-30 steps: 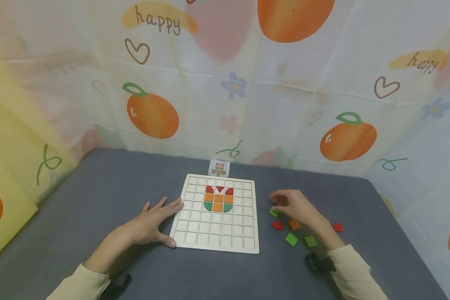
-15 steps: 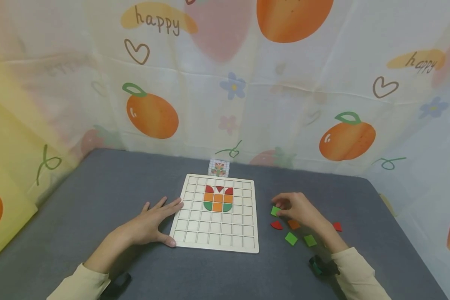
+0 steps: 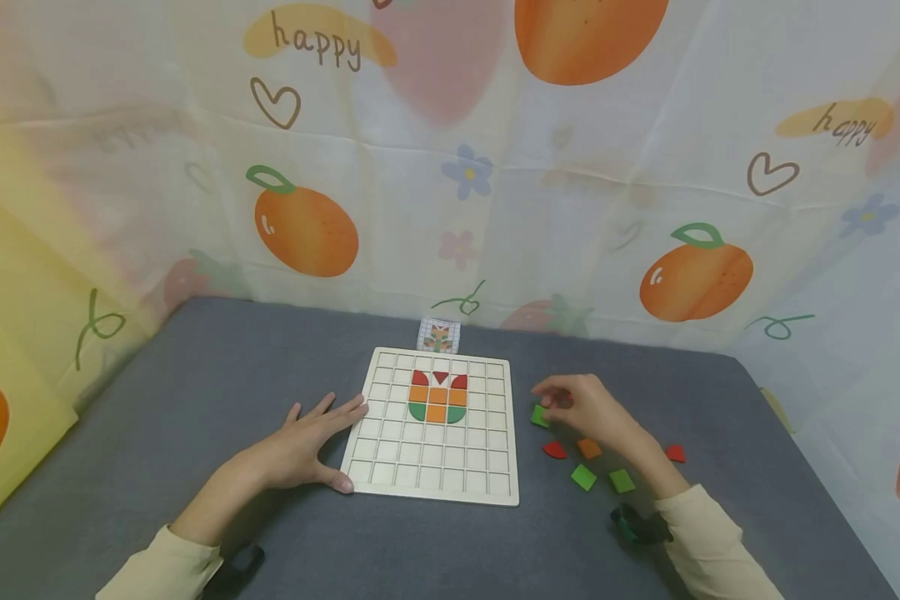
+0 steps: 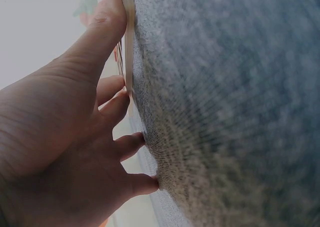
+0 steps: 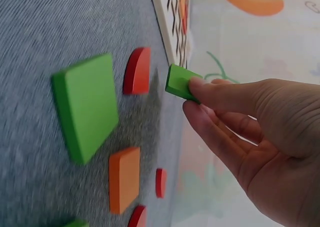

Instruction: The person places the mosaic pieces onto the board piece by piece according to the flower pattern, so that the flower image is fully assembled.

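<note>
A wooden grid board (image 3: 435, 467) lies on the grey table, with red, orange and green pieces (image 3: 437, 397) set in its upper cells. My left hand (image 3: 311, 446) lies flat on the table, its fingers straight, touching the board's left edge (image 4: 129, 47). My right hand (image 3: 553, 406) is just right of the board and pinches a small green square piece (image 3: 540, 415) between thumb and fingertips. The right wrist view shows that piece (image 5: 180, 82) held off the table.
Loose pieces lie right of the board: a red quarter-round (image 3: 555, 450), an orange square (image 3: 588, 448), two green squares (image 3: 582, 477) (image 3: 621, 481) and another red piece (image 3: 676, 454). A small pattern card (image 3: 438, 336) stands behind the board. A printed cloth wall surrounds the table.
My right hand has taken hold of the green square and moved it slightly left, toward the board. The left hand has not moved.
</note>
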Tool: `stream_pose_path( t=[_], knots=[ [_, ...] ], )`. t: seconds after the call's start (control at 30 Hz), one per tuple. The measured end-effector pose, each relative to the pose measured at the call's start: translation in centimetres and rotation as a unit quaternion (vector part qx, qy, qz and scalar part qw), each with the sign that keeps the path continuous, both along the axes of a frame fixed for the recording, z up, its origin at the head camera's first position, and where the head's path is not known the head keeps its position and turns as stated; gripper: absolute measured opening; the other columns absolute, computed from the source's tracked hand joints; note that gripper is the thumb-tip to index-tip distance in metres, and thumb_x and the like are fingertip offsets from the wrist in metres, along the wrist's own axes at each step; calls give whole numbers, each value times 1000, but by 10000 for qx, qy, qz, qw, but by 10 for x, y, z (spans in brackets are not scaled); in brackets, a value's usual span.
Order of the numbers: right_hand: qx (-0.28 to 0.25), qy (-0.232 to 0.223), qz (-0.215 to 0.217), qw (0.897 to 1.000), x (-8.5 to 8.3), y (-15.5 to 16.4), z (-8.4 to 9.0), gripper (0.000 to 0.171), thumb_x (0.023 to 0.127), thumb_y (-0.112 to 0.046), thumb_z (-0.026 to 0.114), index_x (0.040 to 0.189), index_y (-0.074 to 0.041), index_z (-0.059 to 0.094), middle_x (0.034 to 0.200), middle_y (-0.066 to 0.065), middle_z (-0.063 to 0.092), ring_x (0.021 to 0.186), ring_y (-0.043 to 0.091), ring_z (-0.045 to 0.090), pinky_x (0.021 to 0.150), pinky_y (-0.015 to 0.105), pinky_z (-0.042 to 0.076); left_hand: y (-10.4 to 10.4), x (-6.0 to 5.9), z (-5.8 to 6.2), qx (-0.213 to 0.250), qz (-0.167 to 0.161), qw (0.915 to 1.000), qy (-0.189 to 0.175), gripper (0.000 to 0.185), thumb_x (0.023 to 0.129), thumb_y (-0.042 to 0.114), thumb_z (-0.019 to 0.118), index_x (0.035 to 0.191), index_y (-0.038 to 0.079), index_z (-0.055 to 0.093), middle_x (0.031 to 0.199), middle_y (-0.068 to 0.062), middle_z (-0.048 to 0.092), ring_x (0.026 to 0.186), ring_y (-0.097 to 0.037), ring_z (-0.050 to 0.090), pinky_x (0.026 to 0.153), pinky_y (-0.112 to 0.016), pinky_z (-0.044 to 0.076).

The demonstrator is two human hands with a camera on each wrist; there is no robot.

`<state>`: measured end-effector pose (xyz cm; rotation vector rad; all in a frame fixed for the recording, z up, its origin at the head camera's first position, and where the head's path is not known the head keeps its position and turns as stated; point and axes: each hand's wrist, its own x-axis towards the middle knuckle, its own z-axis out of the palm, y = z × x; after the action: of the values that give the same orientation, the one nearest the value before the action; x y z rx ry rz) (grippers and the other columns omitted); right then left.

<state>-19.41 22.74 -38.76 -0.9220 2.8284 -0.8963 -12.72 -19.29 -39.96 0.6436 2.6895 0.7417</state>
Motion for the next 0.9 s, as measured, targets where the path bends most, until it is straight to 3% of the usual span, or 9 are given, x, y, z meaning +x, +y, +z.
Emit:
stream_pose_path(
  t=[0.9],
  knots=[
    [-263, -150, 582, 9978, -1, -69, 4, 27, 82, -2, 77, 109, -3, 72, 84, -5, 65, 79, 8, 59, 71, 25, 53, 1, 0, 1, -73, 43, 9999, -76, 109, 66, 48, 84, 153, 9, 33, 160, -14, 25, 144, -50, 11, 104, -76, 3]
  ],
)
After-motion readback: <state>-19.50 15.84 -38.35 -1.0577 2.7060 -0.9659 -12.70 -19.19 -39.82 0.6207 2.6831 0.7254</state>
